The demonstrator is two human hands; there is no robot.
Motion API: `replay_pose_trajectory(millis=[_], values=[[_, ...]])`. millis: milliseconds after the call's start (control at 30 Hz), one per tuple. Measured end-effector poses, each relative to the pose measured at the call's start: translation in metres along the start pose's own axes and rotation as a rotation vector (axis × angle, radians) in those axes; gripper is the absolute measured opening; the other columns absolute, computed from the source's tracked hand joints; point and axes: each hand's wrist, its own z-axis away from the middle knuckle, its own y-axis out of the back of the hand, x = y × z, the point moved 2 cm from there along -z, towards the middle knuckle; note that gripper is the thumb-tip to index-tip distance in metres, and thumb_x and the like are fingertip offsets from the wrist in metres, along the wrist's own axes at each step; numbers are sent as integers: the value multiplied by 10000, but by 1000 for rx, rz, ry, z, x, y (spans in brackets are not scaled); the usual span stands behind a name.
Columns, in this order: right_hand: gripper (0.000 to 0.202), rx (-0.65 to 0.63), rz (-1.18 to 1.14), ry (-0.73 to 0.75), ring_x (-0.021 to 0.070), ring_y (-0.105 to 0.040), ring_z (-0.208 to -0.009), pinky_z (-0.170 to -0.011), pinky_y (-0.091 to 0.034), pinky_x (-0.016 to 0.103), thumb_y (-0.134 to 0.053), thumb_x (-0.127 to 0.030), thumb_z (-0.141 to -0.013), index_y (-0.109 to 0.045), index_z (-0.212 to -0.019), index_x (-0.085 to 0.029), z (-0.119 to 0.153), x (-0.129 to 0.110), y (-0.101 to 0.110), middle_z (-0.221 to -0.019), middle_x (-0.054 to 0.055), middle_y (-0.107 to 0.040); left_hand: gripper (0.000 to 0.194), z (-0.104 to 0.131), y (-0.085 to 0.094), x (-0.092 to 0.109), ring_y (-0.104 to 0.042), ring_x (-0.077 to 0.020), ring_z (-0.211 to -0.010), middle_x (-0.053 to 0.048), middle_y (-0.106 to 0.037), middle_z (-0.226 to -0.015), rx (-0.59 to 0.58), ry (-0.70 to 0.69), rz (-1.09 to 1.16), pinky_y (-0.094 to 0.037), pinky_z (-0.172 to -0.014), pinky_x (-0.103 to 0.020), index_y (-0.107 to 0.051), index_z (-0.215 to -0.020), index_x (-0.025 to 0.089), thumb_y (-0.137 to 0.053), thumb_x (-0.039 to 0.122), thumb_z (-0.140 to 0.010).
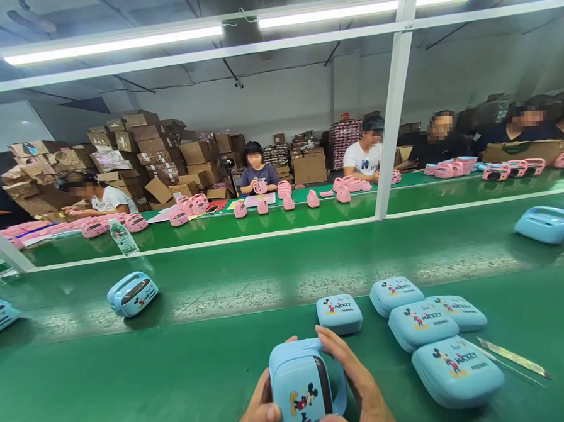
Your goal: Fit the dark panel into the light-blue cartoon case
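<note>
At the bottom centre of the frame I hold a light-blue case (298,386) with a cartoon mouse print between both hands. My left hand (260,413) grips its lower left side, thumb pressed on the front face. My right hand (355,383) wraps the right side, fingers curled over the top edge and the handle loop; both hands are closed on the case, which stands tilted slightly toward me above the green belt (130,382).

Just beyond the case, at centre, one blue lid (339,313) lies flat on the belt. To the right of it, four more blue lids (430,329) lie in a cluster, partly overlapping. A thin metal strip (511,356) lies at lower right, just beside the nearest lid.

At left of the frame, another blue case with handle (132,294) rests on the belt; a further one (545,224) sits at the right edge.

In the upper half, past a white post (390,117), several people sit at a second green line with pink cases (286,198). Stacked cardboard boxes (141,149) fill the upper left background.
</note>
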Motion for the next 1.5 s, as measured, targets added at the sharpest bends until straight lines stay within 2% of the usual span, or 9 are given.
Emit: replay_pose_trajectory(millis=[267, 433, 567, 700, 833, 1133, 1267, 1400, 1500], values=[[779, 13, 30, 8, 345, -374, -1421, -1158, -369, 487, -738, -625, -820, -431, -1484, -360, -2, -2, 1, -1546, 53, -425, 954, -6, 1, 1, -691, -333, -952, -138, -697, -1221, -11, -32, -16, -534, -781, -399, -395, -1484, 273, -815, 379, -634], [763, 15, 29, -53, 345, -376, -1422, -1173, -341, 496, -731, -622, -822, -460, -1474, -333, -1, 2, 0, -1545, 72, -424, 728, -9, -4, -2, -684, -351, -1028, -144, -719, -1185, 43, -30, 5, -550, -813, -410, -557, -1360, 246, -800, 391, -689], [721, 75, -12, -227, 351, -338, -1441, -1208, -230, 548, -656, -645, -865, -490, -1465, -282, 1, 12, 0, -1548, 94, -415, 521, -18, -13, -5, -694, -328, -1028, -166, -751, -1103, 197, 56, 78, -540, -901, -425, -672, -1174, 126, -735, 450, -770], [639, 27, -165, -426, 327, -324, -1450, -1213, -194, 560, -562, -632, -932, -487, -1466, -289, -1, 17, 2, -1550, 77, -414, 602, -27, -25, -4, -728, -341, -916, -182, -774, -980, 374, 205, 168, -572, -790, -439, -657, -1158, 84, -634, 578, -814], [628, 57, -212, -463, 334, -349, -1435, -1211, -176, 578, -546, -663, -925, -526, -1436, -298, -4, 12, 4, -1518, 76, -463, 606, -28, -32, -1, -734, -363, -893, -195, -769, -1006, 414, 215, 236, -583, -761, -469, -638, -1166, 86, -617, 581, -817], [503, 45, -155, -377, 326, -358, -1433, -1204, -175, 610, -537, -614, -953, -574, -1380, -350, -3, 12, 5, -1502, 48, -487, 592, -24, -32, -2, -735, -393, -879, -210, -763, -1016, 430, 199, 245, -579, -774, -501, -615, -1169, 100, -633, 564, -803], [479, 9, -83, -331, 325, -358, -1434, -1191, -207, 624, -488, -592, -986, -555, -1394, -349, -2, 12, 6, -1513, 58, -472, 566, -25, -32, -1, -738, -349, -838, -179, -771, -977, 456, 187, 194, -582, -748, -477, -617, -1172, 103, -586, 560, -840], [643, -63, 118, -147, 372, -291, -1458, -1161, -218, 677, -528, -657, -940, -429, -1486, -333, -2, 2, 7, -1593, 89, -329, 550, -25, -28, -2, -724, -280, -799, -148, -773, -960, 470, 137, 99, -577, -722, -416, -608, -1210, 99, -559, 528, -870], [841, -158, 297, 29, 408, -189, -1481, -1152, -183, 696, -617, -706, -862, -322, -1543, -311, -4, -9, 5, -1638, 101, -195, 568, -22, -26, -7, -700, -295, -996, -139, -758, -1073, 407, 75, 61, -553, -871, -419, -573, -1275, 124, -655, 456, -822]])
